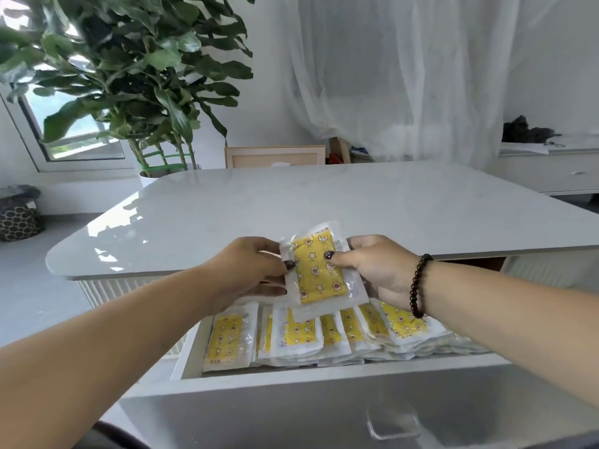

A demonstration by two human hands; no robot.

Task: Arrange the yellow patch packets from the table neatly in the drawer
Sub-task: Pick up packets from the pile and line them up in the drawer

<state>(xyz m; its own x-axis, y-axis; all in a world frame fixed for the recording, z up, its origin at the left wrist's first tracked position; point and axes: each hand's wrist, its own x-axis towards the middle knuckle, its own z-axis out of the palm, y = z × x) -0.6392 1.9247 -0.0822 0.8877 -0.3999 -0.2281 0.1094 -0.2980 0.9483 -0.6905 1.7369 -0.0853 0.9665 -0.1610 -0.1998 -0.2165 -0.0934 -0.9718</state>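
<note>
— Where's your stack of packets [319, 270]?
— Between your left hand [246, 270] and right hand [376, 267], above the drawer [291, 372] — more packets [324, 333] lie inside; table [324, 202] beyond.

The held stack of packets [319, 270] hides the fingers of both hands behind it; only the thumbs show on top. How many packets the stack holds cannot be told. The stack and the right forearm [505, 306] cover parts of the rows in the drawer [324, 371]. Packet print is too small to read. The drawer's near front is cut off below.
</note>
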